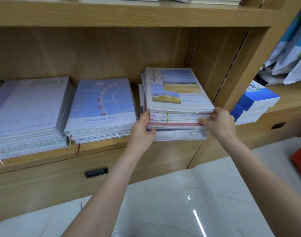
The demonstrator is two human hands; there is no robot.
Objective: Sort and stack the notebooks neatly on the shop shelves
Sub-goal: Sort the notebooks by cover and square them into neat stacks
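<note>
your left hand [142, 132] and right hand [218, 123] each curl round a front corner of the right stack [177, 106], at the shelf's [98, 147] right end. its upper notebooks sit skewed, so squaring is left. further left, the middle stack [102, 108] and left stack [28, 110] look fairly tidy.

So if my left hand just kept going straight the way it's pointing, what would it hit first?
Your left hand already touches the right-hand stack at its front left corner. Pushing on, it would likely slide into the gap beside the ferris wheel stack, though depth is unclear.
</note>
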